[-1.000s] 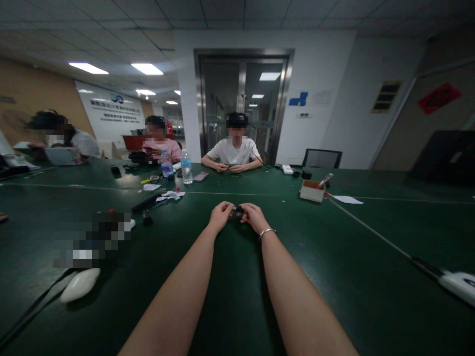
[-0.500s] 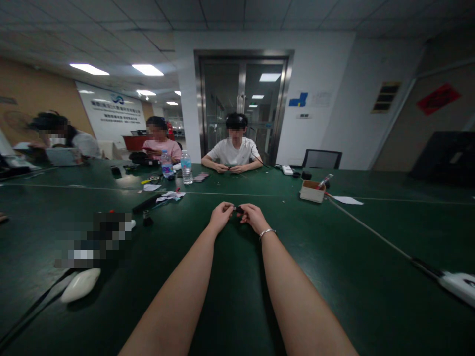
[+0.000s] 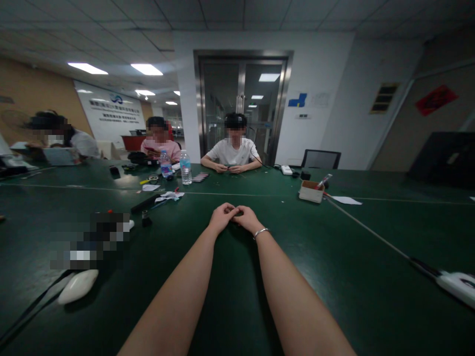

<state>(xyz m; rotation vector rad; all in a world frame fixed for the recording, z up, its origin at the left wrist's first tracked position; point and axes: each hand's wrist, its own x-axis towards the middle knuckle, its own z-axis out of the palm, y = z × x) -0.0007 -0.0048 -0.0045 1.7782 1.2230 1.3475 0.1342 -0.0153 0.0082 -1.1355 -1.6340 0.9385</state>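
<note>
My left hand (image 3: 221,218) and my right hand (image 3: 248,219) meet over the green table (image 3: 237,301), straight ahead of me. Their fingertips touch and partly overlap, with the fingers of both curled closed. Whatever lies between them is covered by the fingers; half a second ago a small black piece showed there, too small to name. A silver bracelet (image 3: 261,232) circles my right wrist. To the left of my hands stands a small black object (image 3: 146,219), perhaps a bottle or cap.
Across the table sits a person in a white shirt (image 3: 237,151); other people sit further left. Water bottles (image 3: 185,168), crumpled paper (image 3: 169,197) and a white rounded object (image 3: 78,287) lie leftward. A small box (image 3: 310,192) and a white device (image 3: 458,287) with a cord are rightward.
My hands have closed together. The right moved slightly left so the fingertips now overlap, and the small black piece between them has gone out of sight.
</note>
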